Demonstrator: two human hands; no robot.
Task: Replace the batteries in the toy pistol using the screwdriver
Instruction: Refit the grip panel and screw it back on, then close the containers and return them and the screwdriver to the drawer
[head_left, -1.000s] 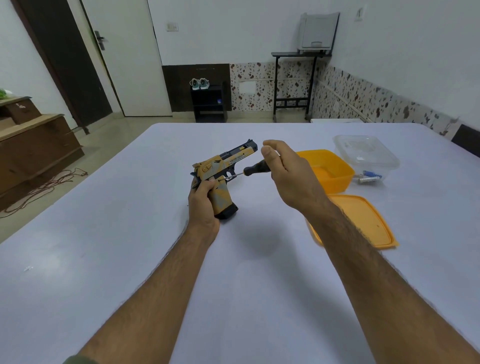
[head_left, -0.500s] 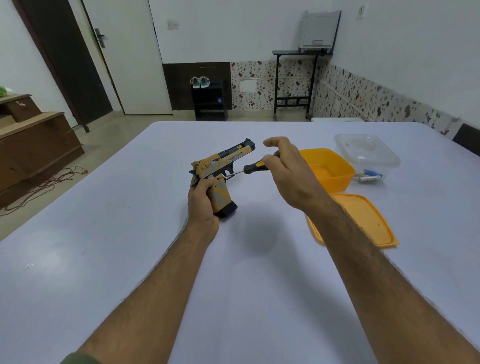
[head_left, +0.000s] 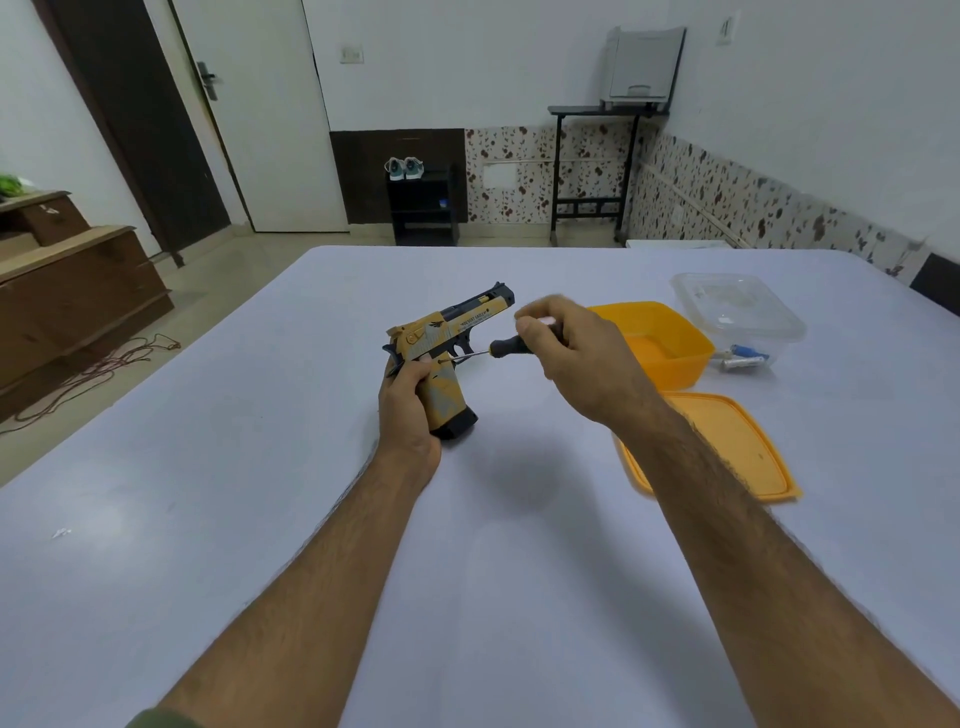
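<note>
Head view | yellow-and-black camouflage plastic toy pistol (head_left: 448, 338) gripped upright by left hand (head_left: 408, 410) | black-handled thin-shaft screwdriver (head_left: 511, 345) pinched by right hand (head_left: 582, 358), tip set against frame above grip

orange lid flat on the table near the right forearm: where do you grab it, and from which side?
Take the orange lid by its raised rim at the near right corner, coming in from the right. It lies flat on the table, so only the edge offers a pinch. The right hand and forearm cross its left side, and the orange container stands close behind it, so the right edge is probably the freest.
</note>
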